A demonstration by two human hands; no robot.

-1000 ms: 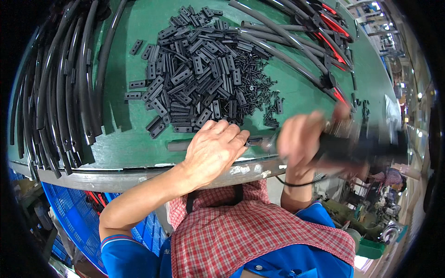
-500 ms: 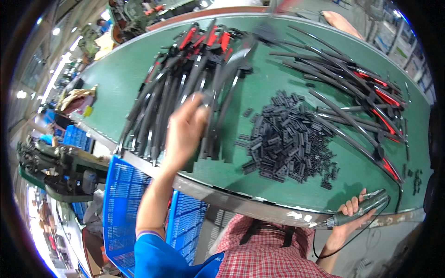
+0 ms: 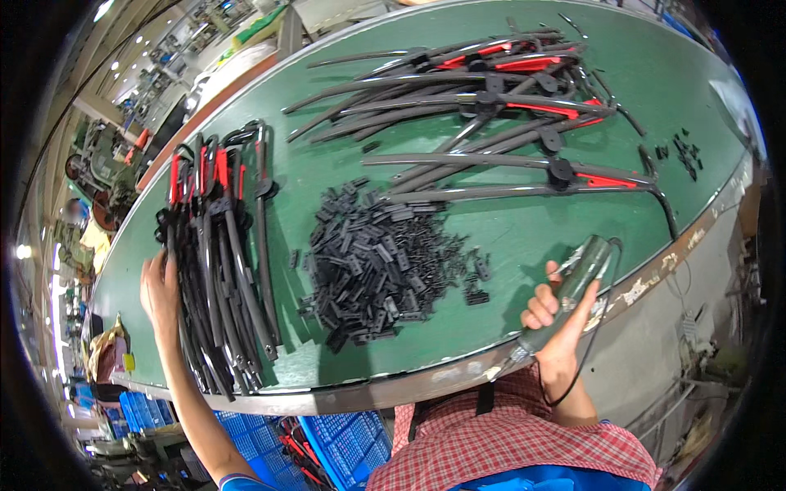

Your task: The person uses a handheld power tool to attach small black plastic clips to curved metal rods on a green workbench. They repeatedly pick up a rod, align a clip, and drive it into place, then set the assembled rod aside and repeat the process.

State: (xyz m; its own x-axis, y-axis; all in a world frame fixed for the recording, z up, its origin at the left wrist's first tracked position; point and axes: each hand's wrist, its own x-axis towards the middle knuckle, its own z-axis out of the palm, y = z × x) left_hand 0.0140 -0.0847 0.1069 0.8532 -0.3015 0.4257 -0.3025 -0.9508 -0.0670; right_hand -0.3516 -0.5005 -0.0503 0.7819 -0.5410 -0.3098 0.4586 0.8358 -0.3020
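Note:
My right hand [image 3: 561, 319] is wrapped round a dark green electric screwdriver [image 3: 583, 277], its tip tilted down toward the table's front edge. A thin black cord runs from its back end. At the far left, my left hand [image 3: 160, 295] lies against the outer side of a bundle of dark grey metal tubes [image 3: 214, 278] with red levers and black round joints. Its thumb and fingers look stretched, and no part is seen lifted in them. Between my hands lies a heap of small black plastic pieces [image 3: 360, 270], with small dark screws [image 3: 438, 258] along its right side.
More tube frames [image 3: 483, 102] with red levers lie across the back right of the green table [image 3: 458, 315]. Several small black bits [image 3: 688, 155] are scattered at the far right. Blue plastic crates [image 3: 348, 450] stand below the front edge, one with red and black parts inside.
My left hand has moved from above the tube bundle to its outer left side. The bundle now lies closer together. The view has turned rightward, while the right hand still holds the screwdriver.

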